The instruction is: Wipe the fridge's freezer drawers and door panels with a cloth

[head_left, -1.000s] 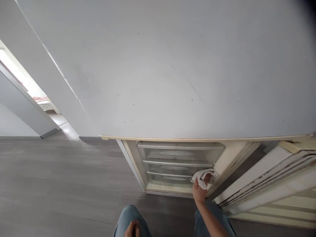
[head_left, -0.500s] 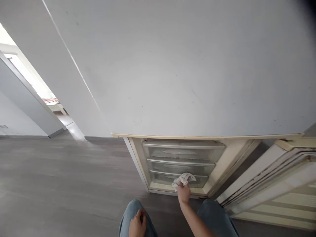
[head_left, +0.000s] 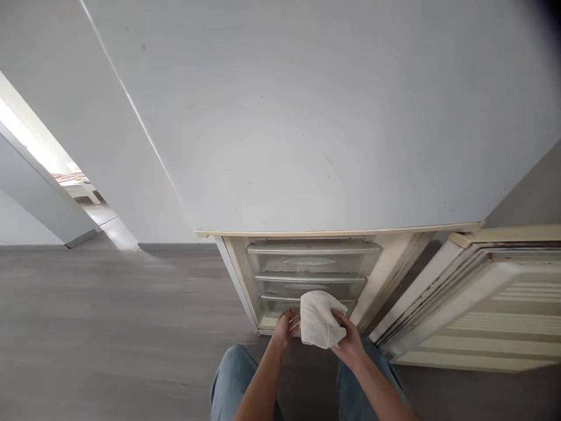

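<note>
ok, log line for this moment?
right hand: holding white cloth | left hand: beside cloth, contact unclear | appliance door: open | drawers: stacked, bottom one partly hidden

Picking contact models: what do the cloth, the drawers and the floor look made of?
Cloth: fabric, matt white; it drapes in soft folds. Fiber can't be told.
Drawers: likely clear plastic, smooth; the fronts look see-through with pale, faintly shiny rims. Glass isn't ruled out.
Floor: perhaps vinyl or laminate, grey with a low sheen; streaks run like wood grain.
</note>
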Demonstrator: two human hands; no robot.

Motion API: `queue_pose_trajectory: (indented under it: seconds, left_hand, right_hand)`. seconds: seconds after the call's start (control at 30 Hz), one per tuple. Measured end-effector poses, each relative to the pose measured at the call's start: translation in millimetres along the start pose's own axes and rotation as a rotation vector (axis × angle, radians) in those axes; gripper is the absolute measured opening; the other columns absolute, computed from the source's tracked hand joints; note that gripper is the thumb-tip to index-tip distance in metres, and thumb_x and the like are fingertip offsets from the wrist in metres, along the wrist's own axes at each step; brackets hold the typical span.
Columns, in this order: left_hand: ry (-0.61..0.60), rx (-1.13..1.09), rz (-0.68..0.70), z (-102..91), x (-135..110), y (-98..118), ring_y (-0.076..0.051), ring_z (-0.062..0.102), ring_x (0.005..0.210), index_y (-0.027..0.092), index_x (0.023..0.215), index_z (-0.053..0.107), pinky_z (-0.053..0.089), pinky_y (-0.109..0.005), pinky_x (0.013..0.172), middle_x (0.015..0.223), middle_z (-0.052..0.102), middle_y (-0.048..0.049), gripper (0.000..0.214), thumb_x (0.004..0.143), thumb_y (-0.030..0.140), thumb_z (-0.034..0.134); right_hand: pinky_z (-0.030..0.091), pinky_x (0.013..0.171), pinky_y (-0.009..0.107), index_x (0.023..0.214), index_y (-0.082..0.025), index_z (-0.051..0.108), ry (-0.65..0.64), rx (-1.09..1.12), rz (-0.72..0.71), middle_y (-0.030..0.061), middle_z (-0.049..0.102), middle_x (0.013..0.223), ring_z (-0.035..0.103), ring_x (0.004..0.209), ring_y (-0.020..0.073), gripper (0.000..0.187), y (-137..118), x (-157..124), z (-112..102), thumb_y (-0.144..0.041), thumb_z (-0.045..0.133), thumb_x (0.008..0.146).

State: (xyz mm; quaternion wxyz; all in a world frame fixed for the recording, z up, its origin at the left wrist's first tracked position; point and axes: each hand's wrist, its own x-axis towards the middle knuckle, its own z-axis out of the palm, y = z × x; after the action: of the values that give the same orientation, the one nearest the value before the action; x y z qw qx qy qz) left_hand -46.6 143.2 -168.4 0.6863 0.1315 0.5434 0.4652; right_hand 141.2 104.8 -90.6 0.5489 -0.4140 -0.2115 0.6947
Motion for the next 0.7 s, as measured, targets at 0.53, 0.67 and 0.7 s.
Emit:
queue_pose_trajectory:
  seconds: [0.53, 0.67, 0.7]
  left_hand:
    - [0.063, -0.148, 0.003, 22.1, 1, -12, -0.019, 0.065, 0.105, 0.018, 0.077, 0.053, 0.046, -0.029, 0.096, 0.101, 0.065, -0.0064, 0.032, 0.066, 0.041, 0.074]
    - [0.08, -0.148, 0.016, 10.3, -11, -25, -0.017, 0.068, 0.093, 0.02, 0.073, 0.051, 0.048, -0.029, 0.093, 0.089, 0.065, -0.0034, 0.033, 0.065, 0.042, 0.074]
    - [0.078, -0.149, 0.02, 7.6, -14, -27, -0.017, 0.069, 0.091, 0.02, 0.072, 0.051, 0.049, -0.029, 0.092, 0.086, 0.066, -0.0026, 0.033, 0.064, 0.042, 0.075]
  right_hand:
    - [0.059, 0.061, 0.039, 0.087, -0.026, 0.069, 0.317, -0.19, -0.211, 0.0114, 0.069, 0.102, 0.066, 0.081, 0.0273, 0.036, -39, -52, -108, -0.05, 0.071, 0.061]
    - [0.058, 0.063, 0.041, 0.079, -0.023, 0.068, 0.343, -0.28, -0.287, 0.0131, 0.07, 0.084, 0.066, 0.079, 0.0285, 0.035, -59, -54, -127, -0.053, 0.066, 0.062]
    - [0.058, 0.064, 0.041, 0.077, -0.021, 0.068, 0.36, -0.275, -0.28, 0.0133, 0.069, 0.081, 0.066, 0.08, 0.029, 0.034, -66, -55, -128, -0.051, 0.067, 0.061]
